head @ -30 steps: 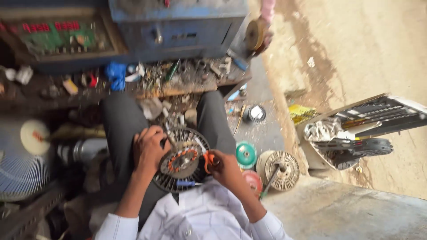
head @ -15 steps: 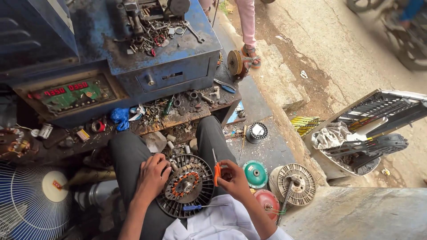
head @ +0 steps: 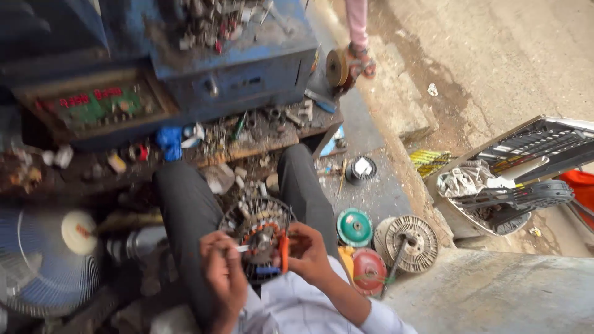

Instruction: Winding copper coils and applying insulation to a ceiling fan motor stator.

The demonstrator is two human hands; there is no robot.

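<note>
Street-side workshop ground fills the view, with a dusty pavement beyond the big blue machine that serves as landmark at the top. Left of and below that machine stands a pale fan guard with a round hub. Just under the machine runs a low wooden desk littered with small parts, screws and a blue rag. Far to the right of the machine lies a tilted crate of dark metal pieces. Below the machine and to its right sit wire spools on the floor: a grey ribbed one, a green one and a red one beside it. Straight below the machine, resting on the person's dark-trousered lap, is the round motor stator with copper windings. The left hand is closed on a thin white piece at the stator's near edge. The right hand is wrapped around orange-handled pliers, their tip pointing up over the windings
</note>
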